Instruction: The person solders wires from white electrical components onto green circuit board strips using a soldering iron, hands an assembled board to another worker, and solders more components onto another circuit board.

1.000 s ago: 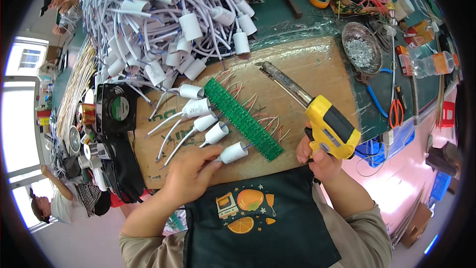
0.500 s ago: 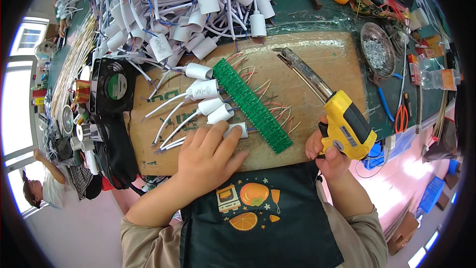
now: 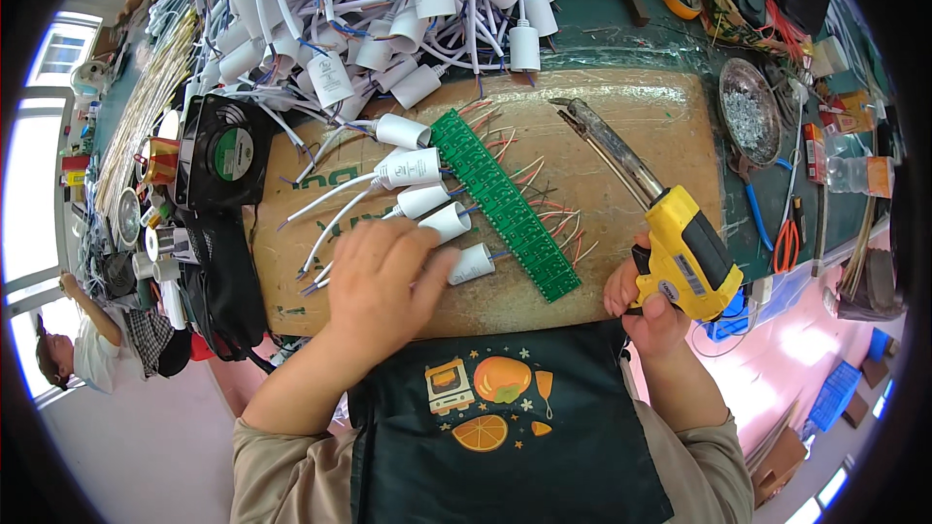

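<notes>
Yellow soldering gun (image 3: 691, 257), one: clamped in the right hand (image 3: 646, 306), tip raised toward the far side, apart from the board. Green board (image 3: 505, 204), one: lying aslant on cardboard (image 3: 631, 141), red and white wires along its right edge. White sockets (image 3: 408, 169), five: in a row along the board's left edge, some blue leads reaching toward it. Left hand (image 3: 383, 277): fingers loosely bent, thumb apart, over the cables; contact cannot be told. Step, as judged: sockets being arranged for joining; a next move calls for steady leads and a careful tip. Room: bare cardboard right of the wires; fan (image 3: 228, 153) and socket heap (image 3: 330, 78) crowd the left and far edges.
</notes>
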The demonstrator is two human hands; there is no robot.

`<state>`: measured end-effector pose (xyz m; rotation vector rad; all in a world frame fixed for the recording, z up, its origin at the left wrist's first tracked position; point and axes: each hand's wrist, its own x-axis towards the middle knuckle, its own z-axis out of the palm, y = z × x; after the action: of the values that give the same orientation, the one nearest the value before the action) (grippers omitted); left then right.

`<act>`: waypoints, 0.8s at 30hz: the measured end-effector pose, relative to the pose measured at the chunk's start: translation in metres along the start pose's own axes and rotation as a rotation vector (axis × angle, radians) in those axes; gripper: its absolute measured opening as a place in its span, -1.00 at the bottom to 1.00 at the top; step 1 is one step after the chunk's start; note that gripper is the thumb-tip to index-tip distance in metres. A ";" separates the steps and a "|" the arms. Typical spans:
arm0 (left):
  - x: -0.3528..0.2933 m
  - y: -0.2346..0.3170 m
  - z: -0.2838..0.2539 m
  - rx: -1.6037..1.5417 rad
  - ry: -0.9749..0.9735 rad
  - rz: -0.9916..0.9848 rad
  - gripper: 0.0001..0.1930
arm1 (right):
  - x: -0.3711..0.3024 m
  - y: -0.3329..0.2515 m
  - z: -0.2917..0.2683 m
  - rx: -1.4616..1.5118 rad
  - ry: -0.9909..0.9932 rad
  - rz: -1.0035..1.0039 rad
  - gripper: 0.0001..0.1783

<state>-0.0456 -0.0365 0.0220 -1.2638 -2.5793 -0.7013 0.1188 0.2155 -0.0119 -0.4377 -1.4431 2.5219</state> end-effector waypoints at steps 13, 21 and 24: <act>0.017 -0.006 0.002 0.059 -0.026 0.169 -0.65 | -0.034 0.003 -0.018 -0.216 -0.097 0.194 -0.03; 0.025 -0.005 -0.004 0.004 -0.200 0.162 -0.59 | -0.039 0.001 -0.013 -0.390 -0.167 0.112 -0.57; 0.028 -0.002 -0.003 0.015 -0.218 0.142 -0.61 | -0.038 -0.001 -0.010 -0.413 -0.179 0.105 -0.56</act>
<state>-0.0648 -0.0191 0.0343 -1.5802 -2.6196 -0.5442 0.1585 0.2120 -0.0102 -0.3641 -2.0725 2.3843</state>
